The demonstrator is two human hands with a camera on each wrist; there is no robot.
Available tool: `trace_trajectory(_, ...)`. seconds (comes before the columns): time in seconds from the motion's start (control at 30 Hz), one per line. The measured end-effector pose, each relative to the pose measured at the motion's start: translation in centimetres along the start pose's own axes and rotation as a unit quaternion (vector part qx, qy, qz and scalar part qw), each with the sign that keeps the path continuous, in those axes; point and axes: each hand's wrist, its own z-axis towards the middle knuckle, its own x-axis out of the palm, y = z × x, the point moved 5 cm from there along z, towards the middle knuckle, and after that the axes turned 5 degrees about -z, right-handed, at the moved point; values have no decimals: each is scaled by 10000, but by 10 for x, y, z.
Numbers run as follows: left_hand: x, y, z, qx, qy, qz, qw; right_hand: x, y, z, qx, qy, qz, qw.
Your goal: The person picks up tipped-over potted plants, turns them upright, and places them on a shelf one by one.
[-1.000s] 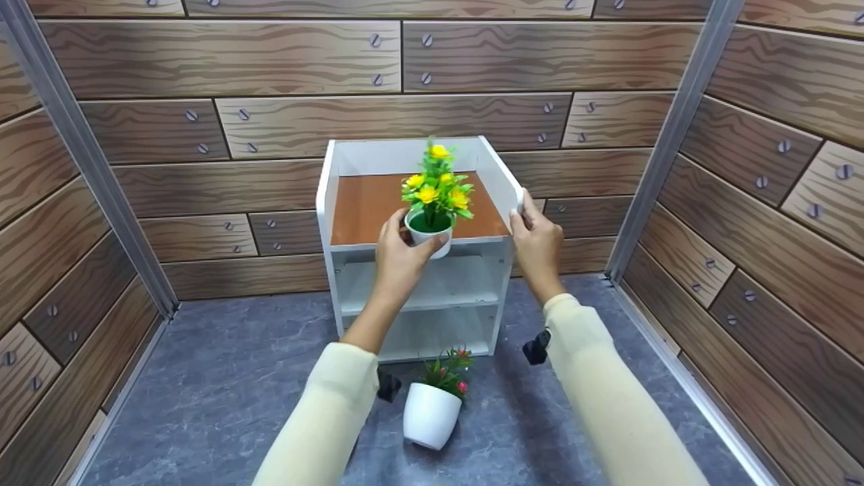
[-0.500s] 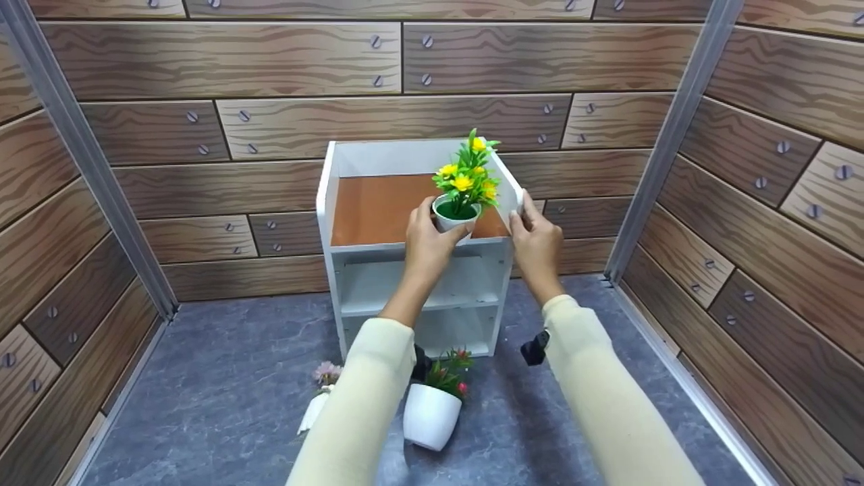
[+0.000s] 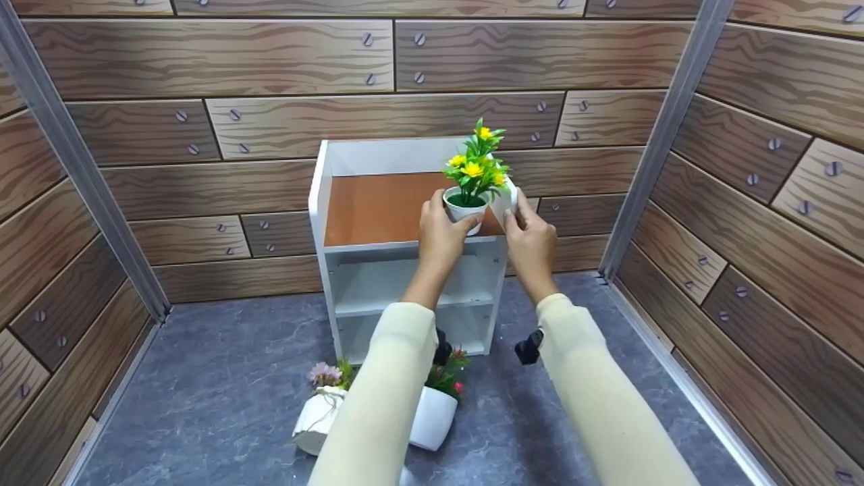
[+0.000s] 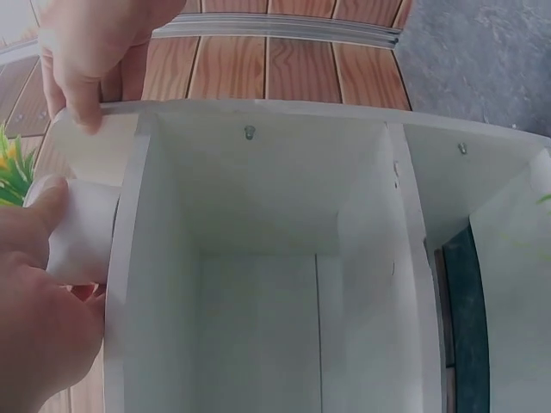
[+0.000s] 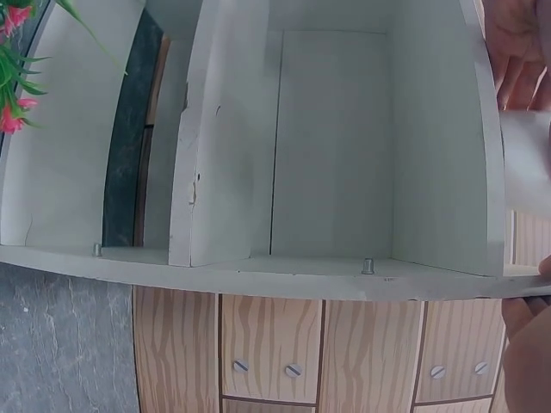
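My left hand [image 3: 442, 233] grips a small white pot [image 3: 466, 214] holding an artificial plant with yellow flowers [image 3: 474, 165]. The pot is at the front right of the brown top of a white shelf unit [image 3: 327, 248]. In the left wrist view, the white pot [image 4: 83, 232] is right against the top board's edge, thumb and fingers around it. My right hand [image 3: 531, 236] pinches the front edge of the unit's right side panel [image 3: 511, 196]. In the right wrist view, part of the right hand [image 5: 527, 348] shows at that panel's end.
On the floor before the unit, a white pot with red flowers [image 3: 432, 418] leans, partly behind my left sleeve. Left of it lies a white pot tied with string [image 3: 316, 422], with pink flowers [image 3: 325, 373]. Wood-patterned walls [image 3: 270, 128] enclose the grey floor [image 3: 223, 378].
My left hand has carried the yellow-flowered plant to the right, towards the right side panel. The string-tied pot has come into sight beside the left sleeve. My right hand keeps its hold.
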Motion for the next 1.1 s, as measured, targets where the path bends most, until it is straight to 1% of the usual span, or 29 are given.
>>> trace_trajectory(0.13,7,0,3,-16,-117,79,9999,1,1,-1,65,52,10,10000)
trace_trajectory(0.23,12,-1,5,-3,-142,147,9998,0,1,-1,61,-44,-34,10000)
trace_trajectory(0.33,14,-2,7,-15,-200,184,9996,0,2,0,54,-116,-61,9999)
trace_trajectory(0.47,16,-2,9,-98,-333,220,9992,1,4,1,7,-34,-33,10000)
trace_trajectory(0.67,23,-3,11,-186,-209,247,9993,-1,4,1,-14,-55,-10,10000)
trace_trajectory(0.83,28,-4,12,-299,-214,359,9987,-1,2,0,19,-58,-76,10000)
trace_trajectory(0.93,31,-4,13,-280,-171,345,9989,-2,2,0,53,-79,-80,9999)
trace_trajectory(1.1,34,-5,14,-251,-164,313,9991,-3,3,0,-6,-97,-64,9999)
